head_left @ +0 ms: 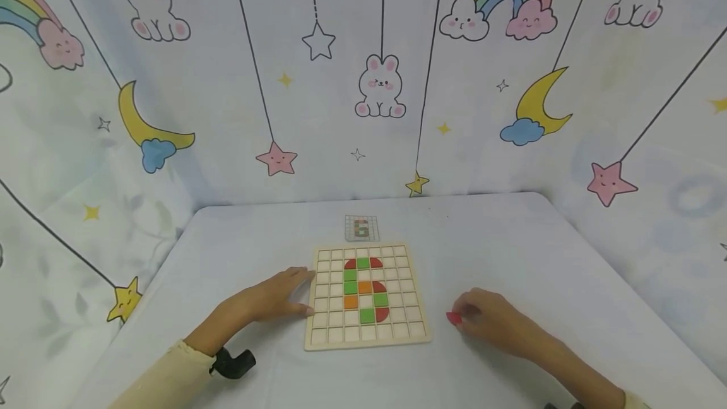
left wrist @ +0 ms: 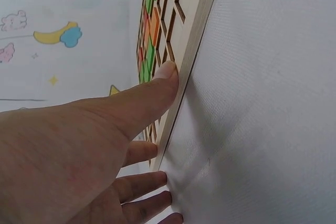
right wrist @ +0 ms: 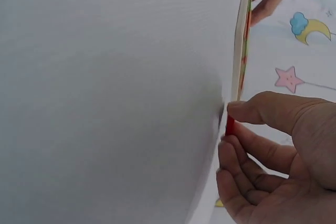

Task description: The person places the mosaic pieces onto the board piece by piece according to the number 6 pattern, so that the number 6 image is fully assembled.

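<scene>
A wooden grid board (head_left: 369, 344) lies on the table, with green, orange and red tiles set in some of its squares. My left hand (head_left: 275, 298) touches the board's left edge; in the left wrist view the thumb (left wrist: 152, 90) lies straight at the rim and the fingers extend along the side. To the right of the board, my right hand (head_left: 491, 320) pinches a small red tile (head_left: 454, 318) with a curved edge. The right wrist view shows this red tile (right wrist: 230, 125) between thumb and index finger, with the other fingers curled behind.
Behind the board lies a small clear gridded card (head_left: 361, 228) bearing a similar coloured pattern. A white cloth (head_left: 272, 226) covers the table. Printed curtains (head_left: 341, 131) with rabbits, stars and moons stand around it. A black device (head_left: 234, 363) is on the left wrist.
</scene>
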The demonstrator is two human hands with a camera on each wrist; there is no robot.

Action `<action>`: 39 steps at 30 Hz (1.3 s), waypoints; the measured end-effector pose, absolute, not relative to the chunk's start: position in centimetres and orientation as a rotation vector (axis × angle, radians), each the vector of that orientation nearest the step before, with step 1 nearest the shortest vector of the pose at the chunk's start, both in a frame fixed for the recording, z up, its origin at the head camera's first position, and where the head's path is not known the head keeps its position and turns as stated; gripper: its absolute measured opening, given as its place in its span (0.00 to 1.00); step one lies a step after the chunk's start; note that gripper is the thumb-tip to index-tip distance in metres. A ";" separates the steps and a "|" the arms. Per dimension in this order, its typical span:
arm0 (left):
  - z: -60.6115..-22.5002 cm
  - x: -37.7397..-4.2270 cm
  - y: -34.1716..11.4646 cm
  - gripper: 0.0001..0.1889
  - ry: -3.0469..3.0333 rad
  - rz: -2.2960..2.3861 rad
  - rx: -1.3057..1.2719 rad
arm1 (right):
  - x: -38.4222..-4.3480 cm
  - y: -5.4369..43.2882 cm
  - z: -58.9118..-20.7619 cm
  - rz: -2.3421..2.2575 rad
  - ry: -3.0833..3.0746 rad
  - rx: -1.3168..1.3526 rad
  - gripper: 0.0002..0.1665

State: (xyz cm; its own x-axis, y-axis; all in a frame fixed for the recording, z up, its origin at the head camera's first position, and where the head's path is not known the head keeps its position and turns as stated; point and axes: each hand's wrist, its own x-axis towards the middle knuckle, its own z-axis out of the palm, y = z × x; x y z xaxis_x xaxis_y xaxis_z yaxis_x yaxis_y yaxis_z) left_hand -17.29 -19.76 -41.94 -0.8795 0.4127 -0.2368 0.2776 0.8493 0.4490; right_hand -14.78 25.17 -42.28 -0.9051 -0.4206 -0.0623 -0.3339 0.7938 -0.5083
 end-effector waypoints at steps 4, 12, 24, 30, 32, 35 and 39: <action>-42.0 -17.3 -19.8 0.46 2.706 0.577 0.518 | -15.2 23.6 -42.2 -0.793 2.840 -0.628 0.12; -42.2 -17.3 -19.8 0.46 2.703 0.580 0.518 | -15.8 19.0 -42.0 -0.844 2.831 -0.547 0.10; -42.0 -17.2 -19.7 0.46 2.708 0.597 0.513 | -15.7 11.8 -41.9 -0.752 2.790 -0.812 0.10; -42.0 -17.3 -19.7 0.46 2.710 0.585 0.521 | -15.6 9.4 -42.0 -0.617 2.821 -1.025 0.08; -42.0 -17.3 -19.7 0.46 2.708 0.579 0.520 | -15.7 8.7 -42.0 -0.561 2.824 -1.033 0.08; -42.0 -17.3 -19.8 0.45 2.708 0.566 0.525 | -15.8 7.8 -42.1 -0.500 2.823 -1.024 0.09; -42.2 -17.5 -19.9 0.45 2.714 0.555 0.537 | -15.7 7.1 -41.9 -0.452 2.812 -1.017 0.09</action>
State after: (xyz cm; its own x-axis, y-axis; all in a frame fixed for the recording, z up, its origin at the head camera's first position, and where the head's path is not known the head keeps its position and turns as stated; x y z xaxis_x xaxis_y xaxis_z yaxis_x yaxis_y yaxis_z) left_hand -17.46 -19.88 -42.22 -0.8788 0.4183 -0.2295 0.2948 0.8542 0.4283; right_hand -15.66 7.10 -41.90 -0.7679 -0.6405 -0.0083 -0.6056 0.7302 -0.3164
